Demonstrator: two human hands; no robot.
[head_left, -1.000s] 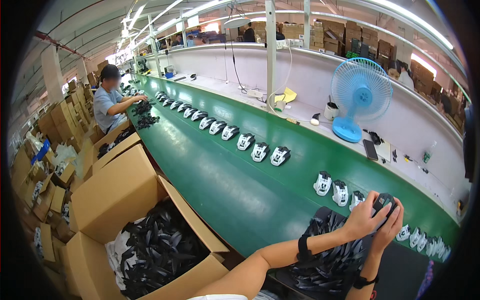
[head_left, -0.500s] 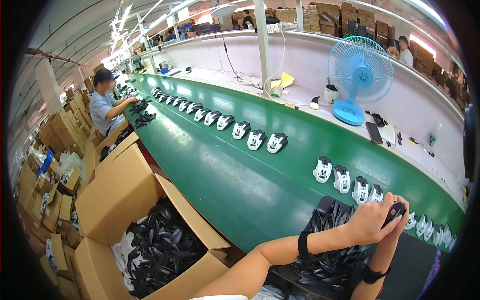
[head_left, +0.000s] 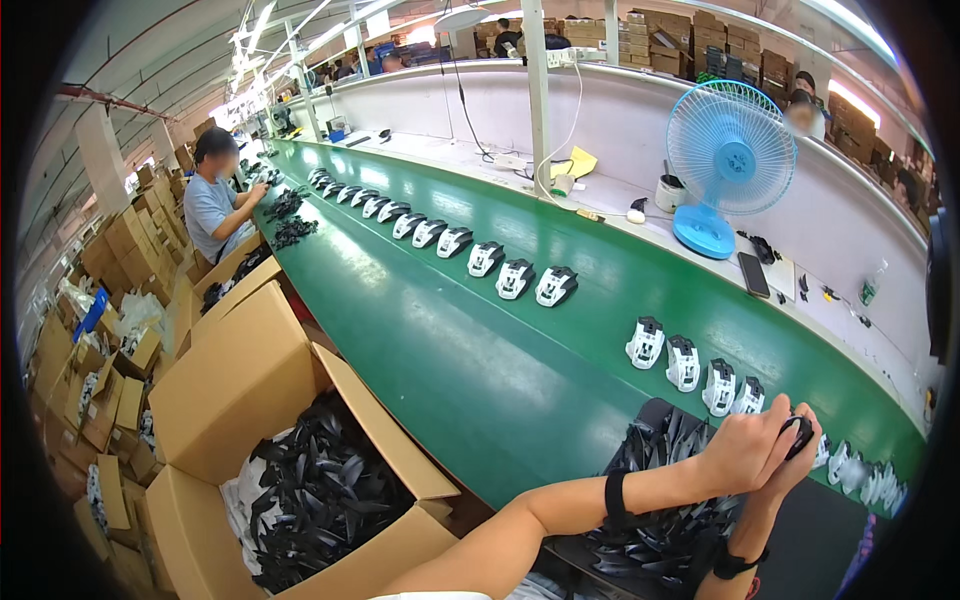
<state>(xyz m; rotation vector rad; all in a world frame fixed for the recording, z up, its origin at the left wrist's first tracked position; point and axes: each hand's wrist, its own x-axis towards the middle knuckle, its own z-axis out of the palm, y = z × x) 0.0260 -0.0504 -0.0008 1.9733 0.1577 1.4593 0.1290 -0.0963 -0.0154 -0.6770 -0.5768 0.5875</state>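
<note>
My left hand (head_left: 742, 446) and my right hand (head_left: 785, 470) are pressed together at the right, gripping a dark computer mouse shell (head_left: 799, 432) between them. Fingers cover much of the shell, so its underside is hidden. Right beside the hands, on the green belt (head_left: 480, 390), stand several white mouse shells with black tops (head_left: 682, 362). Below my left forearm is a dark tray (head_left: 655, 408) heaped with black curved plastic pieces (head_left: 650, 520).
An open cardboard box (head_left: 225, 375) of similar black pieces (head_left: 325, 500) stands at the left. More mouse shells (head_left: 486, 258) line the belt. Beyond are a blue fan (head_left: 730, 160) and a phone (head_left: 753, 274). A co-worker (head_left: 212, 205) sits at the far left.
The dark mouse shell has turned somewhat in my hands, and both hands have shifted slightly. The mouse shells on the belt keep nearly the same places.
</note>
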